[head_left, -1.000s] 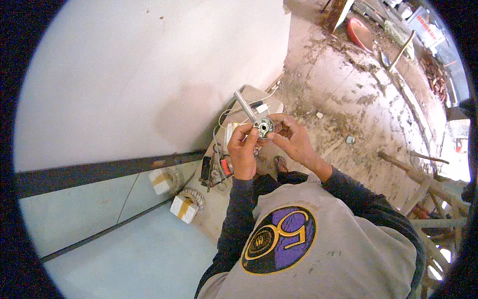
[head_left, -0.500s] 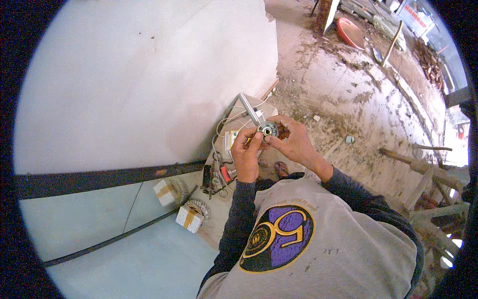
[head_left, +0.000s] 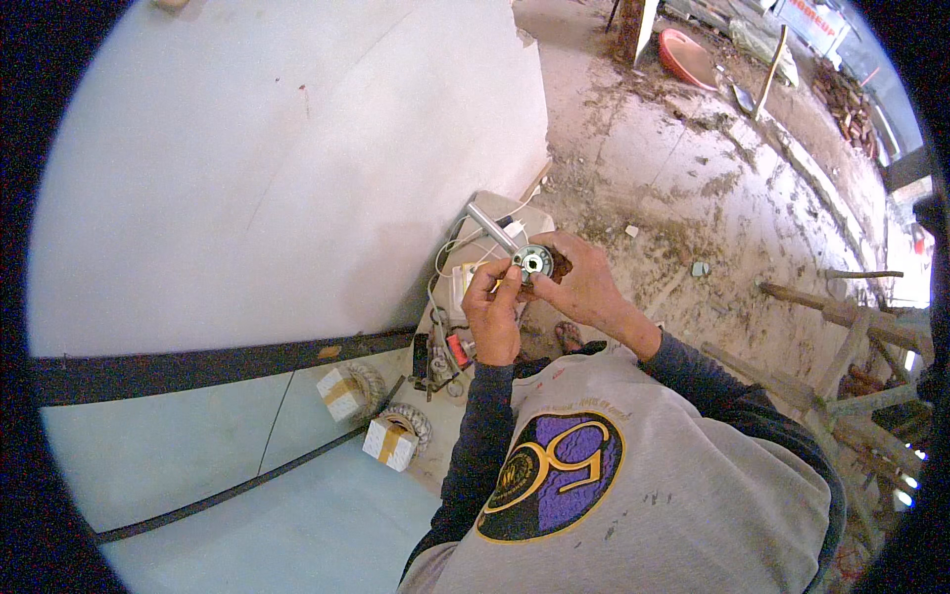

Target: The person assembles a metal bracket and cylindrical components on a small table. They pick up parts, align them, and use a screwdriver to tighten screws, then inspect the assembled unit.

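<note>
Both hands hold a round grey metal disc (head_left: pixel 534 259) with a hole in its middle, its face turned up toward me. My left hand (head_left: pixel 494 305) pinches the left edge between thumb and fingers. My right hand (head_left: pixel 586 281) grips the right side, thumb at the lower rim and fingers curled behind. The disc's underside is hidden by the fingers. Just beyond my left hand, a silver metal tube (head_left: pixel 492 227) slants over a small cluttered table (head_left: pixel 535 220). White cables (head_left: pixel 447 255) trail there beside it.
A red cylindrical thing (head_left: pixel 457 349) lies among tools left of my left hand. Two taped white boxes (head_left: pixel 390 444) stand by a pale blue panel. A pale wall (head_left: pixel 297 178) rises at left. Wooden beams (head_left: pixel 841 317) are at right; a red basin (head_left: pixel 688 59) lies far off.
The view has shifted slightly. The disc is tilted a little differently, and its centre looks brighter. Both hands keep their hold on it.
</note>
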Action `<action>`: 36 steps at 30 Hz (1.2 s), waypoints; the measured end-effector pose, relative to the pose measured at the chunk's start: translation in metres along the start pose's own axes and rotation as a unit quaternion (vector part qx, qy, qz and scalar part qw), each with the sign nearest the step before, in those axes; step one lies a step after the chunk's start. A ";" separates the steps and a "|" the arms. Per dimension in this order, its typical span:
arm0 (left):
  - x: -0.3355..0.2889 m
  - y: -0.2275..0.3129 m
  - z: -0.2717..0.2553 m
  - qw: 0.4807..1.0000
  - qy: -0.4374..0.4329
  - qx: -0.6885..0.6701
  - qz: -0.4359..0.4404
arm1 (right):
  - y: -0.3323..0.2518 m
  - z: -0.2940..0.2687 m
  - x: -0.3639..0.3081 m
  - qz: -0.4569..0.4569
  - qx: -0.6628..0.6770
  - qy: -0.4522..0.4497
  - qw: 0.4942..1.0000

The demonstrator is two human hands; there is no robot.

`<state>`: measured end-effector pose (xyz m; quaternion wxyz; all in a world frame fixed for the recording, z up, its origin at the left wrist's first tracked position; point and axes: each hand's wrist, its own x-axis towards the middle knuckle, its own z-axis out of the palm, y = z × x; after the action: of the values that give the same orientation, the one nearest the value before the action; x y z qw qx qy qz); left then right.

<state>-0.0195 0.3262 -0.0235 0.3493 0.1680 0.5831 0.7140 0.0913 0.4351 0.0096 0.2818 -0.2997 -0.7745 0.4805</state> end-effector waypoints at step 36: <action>-0.003 0.055 -0.038 0.972 -0.109 0.206 0.010 | 0.043 0.013 -0.011 0.303 0.509 -0.262 0.762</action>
<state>-0.0585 0.2927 0.0194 0.3616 0.3191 0.6743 0.5591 0.0973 0.4354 -0.0363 0.0186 -0.1941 -0.3287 0.9241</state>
